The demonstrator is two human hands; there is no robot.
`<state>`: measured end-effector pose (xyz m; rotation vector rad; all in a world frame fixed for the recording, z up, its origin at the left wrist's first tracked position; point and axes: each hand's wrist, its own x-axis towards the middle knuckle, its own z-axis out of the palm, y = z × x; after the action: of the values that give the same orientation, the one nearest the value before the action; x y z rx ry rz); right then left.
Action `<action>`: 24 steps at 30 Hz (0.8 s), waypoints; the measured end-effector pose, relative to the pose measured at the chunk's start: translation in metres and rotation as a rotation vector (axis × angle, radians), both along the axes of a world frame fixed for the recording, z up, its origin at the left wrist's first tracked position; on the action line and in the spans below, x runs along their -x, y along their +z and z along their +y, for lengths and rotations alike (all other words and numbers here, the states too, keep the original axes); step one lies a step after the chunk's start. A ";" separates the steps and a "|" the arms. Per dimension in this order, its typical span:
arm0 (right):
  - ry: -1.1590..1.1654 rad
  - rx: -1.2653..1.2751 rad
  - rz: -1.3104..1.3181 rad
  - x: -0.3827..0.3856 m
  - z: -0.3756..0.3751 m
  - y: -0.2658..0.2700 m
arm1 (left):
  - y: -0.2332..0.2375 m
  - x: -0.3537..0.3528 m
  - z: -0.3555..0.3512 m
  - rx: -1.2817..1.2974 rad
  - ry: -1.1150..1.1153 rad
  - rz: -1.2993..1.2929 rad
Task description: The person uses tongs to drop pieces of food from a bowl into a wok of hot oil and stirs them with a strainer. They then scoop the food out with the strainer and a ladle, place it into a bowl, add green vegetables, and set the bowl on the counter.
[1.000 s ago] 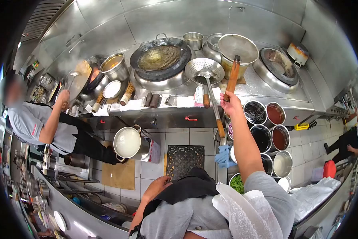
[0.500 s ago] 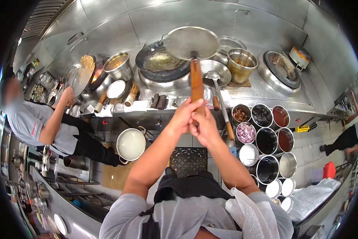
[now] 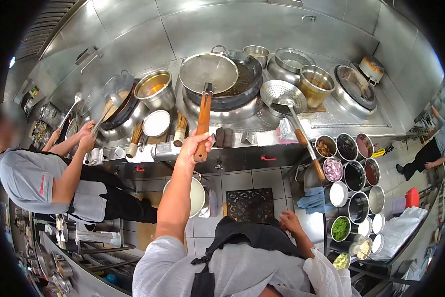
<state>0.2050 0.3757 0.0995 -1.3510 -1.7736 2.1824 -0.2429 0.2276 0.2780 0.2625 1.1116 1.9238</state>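
Note:
My left hand [image 3: 193, 147] is wrapped around the wooden handle of a large round mesh strainer [image 3: 208, 72]. The strainer's bowl hangs over the left part of a black wok [image 3: 249, 84] that has dark liquid in it. Low by my right side, my right hand [image 3: 290, 222] is empty with its fingers loosely apart, close to the apron [image 3: 254, 230]. To the right of the wok, a perforated skimmer [image 3: 269, 94] and a wooden-handled ladle [image 3: 305, 136] lie together, their handles reaching over the counter edge.
Pots of sauces and ingredients, among them chopped purple onion [image 3: 333, 169], crowd the right side. A blue cloth [image 3: 312, 200] hangs nearby. At left a co-worker [image 3: 44, 183] works at another wok. Bamboo brushes [image 3: 181, 129] and a metal pot [image 3: 155, 94] stand between the stations.
My right hand has let go of the strainer's handle and dropped to my side. The strainer has shifted left in view, held by my left hand alone. The whole view has shifted too.

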 end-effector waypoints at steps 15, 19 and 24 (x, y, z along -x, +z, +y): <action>0.031 -0.179 -0.519 -0.100 -0.022 -0.094 | -0.017 0.022 -0.014 0.171 -0.076 0.057; -0.050 0.003 -0.407 -0.094 -0.002 -0.098 | -0.019 0.016 -0.008 0.168 -0.048 0.041; -0.113 0.055 -0.334 -0.084 0.021 -0.101 | -0.021 0.014 -0.001 0.140 -0.063 0.049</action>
<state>0.2890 0.3969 -0.0017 -1.8721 -1.6880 2.0579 -0.2572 0.2261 0.2567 0.2660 1.2495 1.7834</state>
